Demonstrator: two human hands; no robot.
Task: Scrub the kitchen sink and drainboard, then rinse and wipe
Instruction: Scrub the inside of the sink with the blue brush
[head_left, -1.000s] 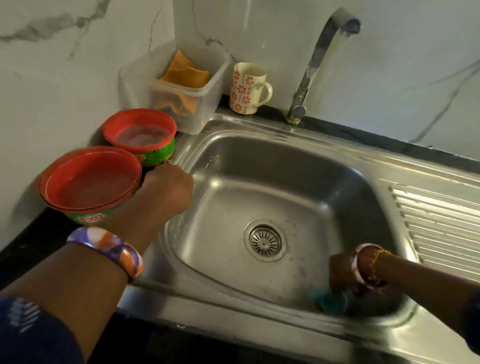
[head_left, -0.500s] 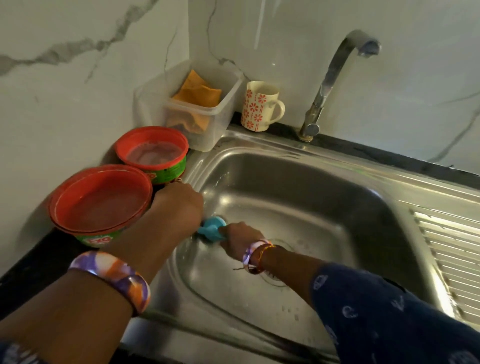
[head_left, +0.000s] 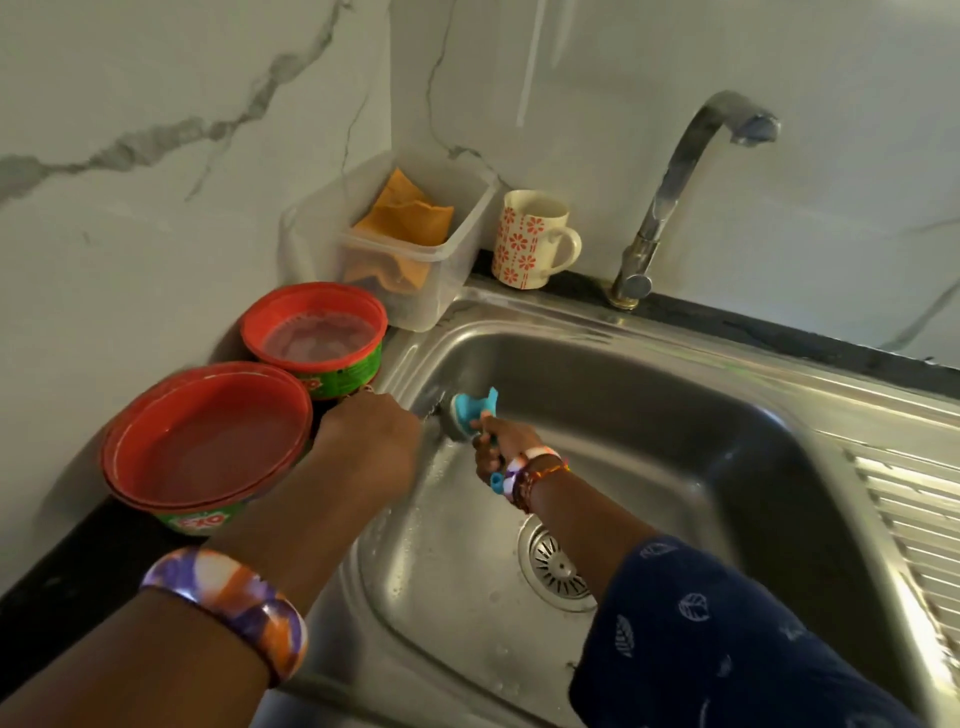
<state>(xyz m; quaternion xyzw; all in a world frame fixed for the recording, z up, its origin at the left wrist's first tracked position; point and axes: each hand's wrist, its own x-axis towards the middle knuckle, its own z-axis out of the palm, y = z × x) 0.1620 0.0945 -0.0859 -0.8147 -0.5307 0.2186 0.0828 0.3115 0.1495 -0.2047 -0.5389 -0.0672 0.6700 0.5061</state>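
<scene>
A person's left hand (head_left: 366, 434) rests on the steel sink's (head_left: 675, 395) left rim, its fingers hidden from view. The right hand (head_left: 500, 441), fingers clamped on a blue scrub brush (head_left: 470, 410), presses it against the basin's left wall. Beyond, two red tubs (head_left: 208, 447) and a floral mug (head_left: 530, 239) sit on the bench.

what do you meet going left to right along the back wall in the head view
clear tub with orange cloth → flowered mug → tap
</scene>
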